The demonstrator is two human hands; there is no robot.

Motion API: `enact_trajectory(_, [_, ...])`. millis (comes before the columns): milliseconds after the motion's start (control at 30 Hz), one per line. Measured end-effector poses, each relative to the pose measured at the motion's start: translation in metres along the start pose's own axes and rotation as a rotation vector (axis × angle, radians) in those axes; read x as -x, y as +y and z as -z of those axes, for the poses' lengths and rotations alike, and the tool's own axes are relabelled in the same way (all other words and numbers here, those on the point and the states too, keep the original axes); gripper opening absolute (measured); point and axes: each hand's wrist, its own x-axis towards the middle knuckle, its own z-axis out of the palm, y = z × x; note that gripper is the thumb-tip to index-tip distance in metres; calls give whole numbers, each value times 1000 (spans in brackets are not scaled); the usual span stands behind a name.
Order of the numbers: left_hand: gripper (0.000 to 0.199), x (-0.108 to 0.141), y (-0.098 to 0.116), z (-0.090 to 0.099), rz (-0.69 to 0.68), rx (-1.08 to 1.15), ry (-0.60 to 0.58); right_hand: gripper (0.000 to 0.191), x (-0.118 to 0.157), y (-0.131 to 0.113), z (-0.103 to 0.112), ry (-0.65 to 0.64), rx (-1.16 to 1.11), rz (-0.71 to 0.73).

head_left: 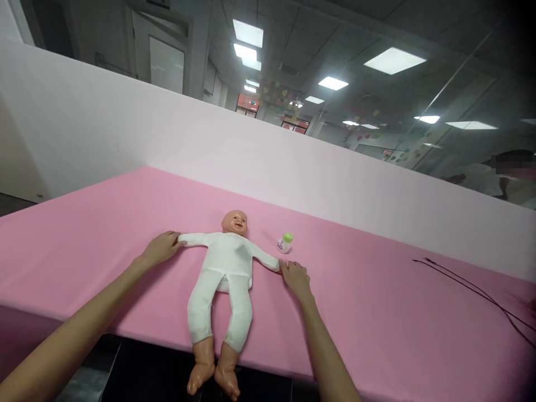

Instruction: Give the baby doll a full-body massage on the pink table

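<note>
A baby doll (228, 257) in a white top and trousers lies face up on the pink table (355, 301), its bare feet past the front edge. Its arms are spread to both sides. My left hand (162, 247) is closed round the end of the doll's arm on the left. On the other side, my right hand (295, 277) grips the end of the other arm, hiding the doll's hand. A small clear bottle (285, 243) with a green cap stands beyond my right hand, touched by neither hand.
Thin black cables (473, 287) lie on the table at the right. A pale low wall (251, 156) runs along the table's back, with glass above it. Behind the glass at the far right, a person (481, 176) is partly visible.
</note>
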Motion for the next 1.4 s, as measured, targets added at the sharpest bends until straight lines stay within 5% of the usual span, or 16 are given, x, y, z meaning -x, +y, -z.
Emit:
enact_trajectory(200, [31,14,-6,14,94,246,104,48,6,16,7,-32,-444,-83])
enact_trajectory(367, [42,4,28,15,263,886,308,57,12,-18,5,51,-1133,-161])
enact_trajectory(467, [39,-2,60,11,248,1050,430,52,15,-53,10,193,-1227,-106])
enact_trajectory(567, [26,2,89,-2,53,983,433,42,25,-88,13,217,-1095,157])
enact_trajectory(733, [18,17,105,-30,-578,484,201,25,53,-120,-6,96,-539,788])
enact_trajectory(867, [24,19,104,-35,-699,336,176,29,60,-121,-15,85,-435,882])
enact_trajectory(933, [20,17,103,-30,-643,386,161,24,52,-118,-11,73,-545,818])
enact_trajectory(1000, [17,13,99,-21,-458,541,218,23,38,-110,-4,130,-753,595])
enact_trajectory(1100, [24,3,83,-12,-9,897,399,36,12,-85,-1,295,-1092,73])
enact_trajectory(1167, [31,-5,67,-9,307,1118,471,41,-3,-64,-5,283,-1235,-159])
enact_trajectory(1267, [34,-12,46,-8,616,1320,456,46,-12,-40,-17,168,-1308,-235])
enact_trajectory(1400, [34,-11,49,-1,575,1307,463,44,-4,-44,-15,195,-1319,-215])
